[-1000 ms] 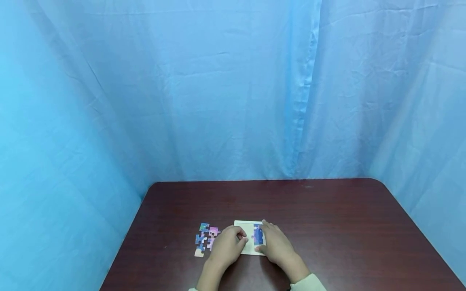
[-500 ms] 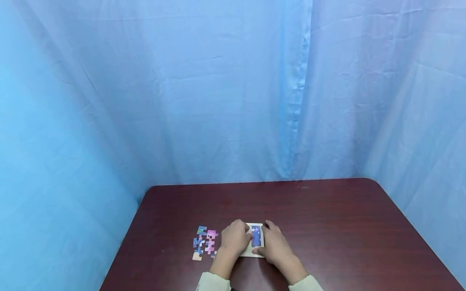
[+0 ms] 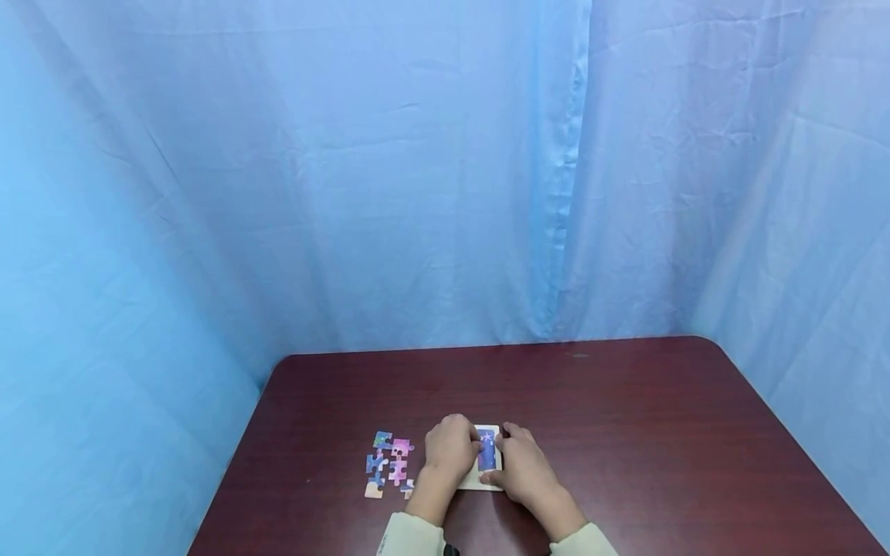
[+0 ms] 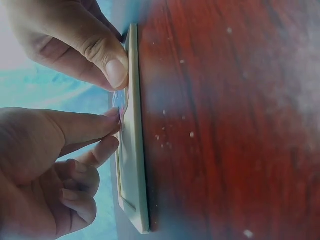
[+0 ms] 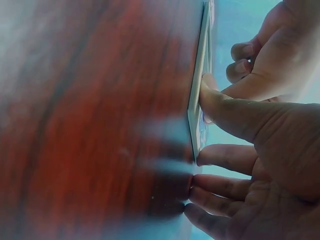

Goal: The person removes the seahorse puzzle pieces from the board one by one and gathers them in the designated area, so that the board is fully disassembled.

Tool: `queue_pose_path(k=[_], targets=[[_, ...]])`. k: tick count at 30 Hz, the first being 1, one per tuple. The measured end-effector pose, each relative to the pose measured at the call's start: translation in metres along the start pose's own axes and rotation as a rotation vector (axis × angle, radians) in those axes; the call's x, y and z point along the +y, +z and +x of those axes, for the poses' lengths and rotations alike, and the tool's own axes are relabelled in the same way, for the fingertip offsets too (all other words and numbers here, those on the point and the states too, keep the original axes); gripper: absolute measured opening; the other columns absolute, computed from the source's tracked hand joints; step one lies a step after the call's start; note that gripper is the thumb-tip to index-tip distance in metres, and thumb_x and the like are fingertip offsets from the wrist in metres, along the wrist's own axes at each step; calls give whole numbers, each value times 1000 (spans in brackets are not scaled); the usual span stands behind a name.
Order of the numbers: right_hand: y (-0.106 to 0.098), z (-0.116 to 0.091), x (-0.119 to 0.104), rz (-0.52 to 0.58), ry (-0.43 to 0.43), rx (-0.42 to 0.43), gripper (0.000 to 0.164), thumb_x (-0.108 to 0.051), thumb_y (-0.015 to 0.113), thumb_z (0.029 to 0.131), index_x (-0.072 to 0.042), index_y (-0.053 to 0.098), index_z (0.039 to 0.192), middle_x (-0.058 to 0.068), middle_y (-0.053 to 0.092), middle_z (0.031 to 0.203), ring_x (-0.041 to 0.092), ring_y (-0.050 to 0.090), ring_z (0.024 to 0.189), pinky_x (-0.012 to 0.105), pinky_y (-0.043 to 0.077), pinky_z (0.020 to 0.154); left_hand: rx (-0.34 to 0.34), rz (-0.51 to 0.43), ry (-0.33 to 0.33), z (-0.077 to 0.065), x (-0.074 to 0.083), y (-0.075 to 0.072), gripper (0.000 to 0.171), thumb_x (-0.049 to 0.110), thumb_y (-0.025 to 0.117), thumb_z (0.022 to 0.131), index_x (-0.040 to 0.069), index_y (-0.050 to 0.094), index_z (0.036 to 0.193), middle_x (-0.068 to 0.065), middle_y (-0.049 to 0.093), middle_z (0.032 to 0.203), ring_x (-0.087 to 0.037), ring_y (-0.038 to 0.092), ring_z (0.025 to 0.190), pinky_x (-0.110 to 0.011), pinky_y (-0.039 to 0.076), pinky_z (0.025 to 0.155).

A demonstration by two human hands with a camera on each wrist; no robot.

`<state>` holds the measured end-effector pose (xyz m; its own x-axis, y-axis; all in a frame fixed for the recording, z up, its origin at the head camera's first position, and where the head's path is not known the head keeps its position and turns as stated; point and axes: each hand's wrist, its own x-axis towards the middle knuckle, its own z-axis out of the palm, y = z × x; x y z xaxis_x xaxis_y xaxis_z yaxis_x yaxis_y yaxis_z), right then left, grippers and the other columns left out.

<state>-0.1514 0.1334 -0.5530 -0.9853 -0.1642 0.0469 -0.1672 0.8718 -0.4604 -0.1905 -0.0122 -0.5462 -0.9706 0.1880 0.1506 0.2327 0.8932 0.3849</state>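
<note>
The tray (image 3: 473, 481) lies well short of the far edge of the surface (image 3: 626, 432), with broad room toward the right edge; loose pieces (image 3: 398, 470) lie between it and the left edge. The right grip (image 3: 528, 467) spreads wide, holding the tray's right side; the left grip (image 3: 450, 448) is narrow, its fingertips at the tray's blue pieces (image 3: 487, 459), any pinch hidden.

Bare fingers (image 5: 227, 157), 2 pale sleeves (image 3: 585, 541) — dark marking (image 3: 385, 544) on the left, black piece (image 3: 451, 550) at its cuff (image 3: 426, 524)
</note>
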Motion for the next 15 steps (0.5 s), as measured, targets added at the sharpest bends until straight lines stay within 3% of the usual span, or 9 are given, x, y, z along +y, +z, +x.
queue_pose_path(k=[11, 15], targets=[[-5, 0, -3, -54, -36, 23, 52, -35, 97, 71, 0, 75, 103, 27, 65, 134, 42, 62, 123, 53, 53, 102, 8, -42, 3, 0, -4, 0, 10, 22, 89, 80, 22, 80, 76, 2, 76, 82, -20, 72, 74, -38, 53, 62], [-6, 0, -4, -64, -41, 19, 53, -36, 97, 72, 1, 75, 104, 25, 66, 132, 40, 63, 120, 52, 54, 100, 5, -72, -1, 0, -5, 0, 13, 21, 89, 82, 20, 77, 76, 1, 75, 82, -20, 72, 75, -38, 53, 64]])
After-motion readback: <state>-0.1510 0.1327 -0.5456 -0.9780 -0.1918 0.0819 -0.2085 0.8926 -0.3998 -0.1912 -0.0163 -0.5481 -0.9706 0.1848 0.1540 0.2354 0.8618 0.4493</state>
